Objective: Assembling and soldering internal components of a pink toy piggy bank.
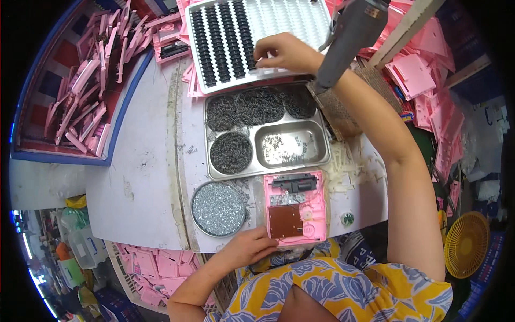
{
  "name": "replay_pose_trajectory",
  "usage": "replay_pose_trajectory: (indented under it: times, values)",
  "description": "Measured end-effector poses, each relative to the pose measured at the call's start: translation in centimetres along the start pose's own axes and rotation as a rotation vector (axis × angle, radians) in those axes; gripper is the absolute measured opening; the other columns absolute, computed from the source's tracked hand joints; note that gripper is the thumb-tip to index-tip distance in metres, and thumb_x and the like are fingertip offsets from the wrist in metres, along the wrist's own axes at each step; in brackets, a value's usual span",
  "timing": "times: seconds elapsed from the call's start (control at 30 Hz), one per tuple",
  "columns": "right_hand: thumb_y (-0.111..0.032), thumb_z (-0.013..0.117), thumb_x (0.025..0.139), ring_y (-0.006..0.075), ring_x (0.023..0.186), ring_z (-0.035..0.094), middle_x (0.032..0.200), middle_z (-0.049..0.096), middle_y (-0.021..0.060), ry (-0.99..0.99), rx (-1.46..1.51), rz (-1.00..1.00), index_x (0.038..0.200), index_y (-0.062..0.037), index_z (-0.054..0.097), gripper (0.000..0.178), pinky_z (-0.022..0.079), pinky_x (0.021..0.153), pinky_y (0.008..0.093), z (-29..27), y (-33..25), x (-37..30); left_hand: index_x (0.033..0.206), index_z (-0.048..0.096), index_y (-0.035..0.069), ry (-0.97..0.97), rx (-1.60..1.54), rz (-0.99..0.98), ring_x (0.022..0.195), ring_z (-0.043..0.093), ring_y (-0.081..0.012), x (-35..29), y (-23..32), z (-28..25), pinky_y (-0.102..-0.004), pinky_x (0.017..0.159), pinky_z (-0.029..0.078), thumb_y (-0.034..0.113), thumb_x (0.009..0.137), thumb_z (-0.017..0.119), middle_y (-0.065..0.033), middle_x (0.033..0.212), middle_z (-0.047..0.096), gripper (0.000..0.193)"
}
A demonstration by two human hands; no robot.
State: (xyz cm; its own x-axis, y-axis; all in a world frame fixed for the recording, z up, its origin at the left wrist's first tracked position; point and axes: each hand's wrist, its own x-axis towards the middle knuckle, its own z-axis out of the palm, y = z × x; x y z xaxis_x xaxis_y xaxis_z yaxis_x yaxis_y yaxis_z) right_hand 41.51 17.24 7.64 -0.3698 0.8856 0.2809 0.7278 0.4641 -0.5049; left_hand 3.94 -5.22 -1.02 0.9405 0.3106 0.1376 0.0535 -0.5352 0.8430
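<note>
At the table's front edge, an opened pink plastic case [315, 204] lies with its inside up. It holds a long black part [294, 184], a brown board [285, 221] and thin wires. My left hand [252, 248] grips the case's near left corner, fingers close together. Reaching far forward, my right hand [284, 52] is over a white ridged tray [287, 24]. Its thumb and forefinger are pinched beside the rows of black ribbed parts [225, 40] filling the tray's left half. What sits in that pinch is too small to make out.
A metal compartment tray [322, 155] holds dark small pieces, nearer than the white tray. Beside the case stands a round dish of silvery bits [219, 208]. A grey powered tool [351, 43] hangs near my right forearm. Pink parts fill a blue-edged bin [80, 155] and a crate [120, 268].
</note>
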Motion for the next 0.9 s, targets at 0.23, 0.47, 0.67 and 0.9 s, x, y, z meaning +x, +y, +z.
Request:
replay_pose_trajectory:
  times: [0.23, 0.47, 0.67, 0.9]
  values:
    - [-0.021, 0.069, 0.086, 0.0294, 0.093, 0.064, 0.096, 0.066, 0.0113, 0.070, -0.462, 0.002, 0.092, -0.0070, 0.063, 0.016, 0.053, 0.080, 0.0401, 4.6, 0.4, 1.9, 0.099, 0.071, 0.010, -0.004, -0.011, -0.026, 0.074, 0.064, -0.0279, -0.5, -0.2, 0.3, -0.0375, 0.062, 0.053, 0.012, 0.081, 0.078, -0.0087, 0.085, 0.060, 0.020]
    - [-0.017, 0.067, 0.084, 0.0363, 0.085, 0.067, 0.090, 0.069, 0.0210, 0.217, -0.475, -0.080, 0.095, -0.0024, 0.072, 0.019, 0.053, 0.075, 0.0438, 3.3, 0.1, 0.1, 0.098, 0.070, 0.010, 0.023, 0.045, 0.005, 0.075, 0.065, -0.0291, 0.3, -0.2, 0.3, -0.0384, 0.063, 0.053, 0.010, 0.079, 0.080, -0.0092, 0.085, 0.061, 0.022]
    - [-0.014, 0.070, 0.085, 0.0146, 0.075, 0.064, 0.081, 0.071, 0.0102, 0.532, 0.221, 0.354, 0.091, 0.0063, 0.070, 0.021, 0.050, 0.069, 0.0299, 0.7, -9.5, -10.1, 0.095, 0.072, 0.008, 0.057, 0.000, -0.124, 0.071, 0.061, -0.0267, -1.3, 0.4, 0.9, -0.0359, 0.060, 0.049, 0.007, 0.075, 0.082, -0.0084, 0.082, 0.059, 0.022]
    - [-0.011, 0.074, 0.083, 0.0205, 0.075, 0.060, 0.081, 0.064, 0.0048, 0.131, 0.228, 0.490, 0.091, -0.0055, 0.069, 0.011, 0.048, 0.069, 0.0330, 10.7, -22.8, -29.4, 0.094, 0.073, 0.006, 0.034, -0.028, -0.090, 0.066, 0.055, -0.0218, 0.0, 0.3, 0.7, -0.0337, 0.058, 0.044, 0.005, 0.074, 0.082, -0.0065, 0.075, 0.053, 0.021]
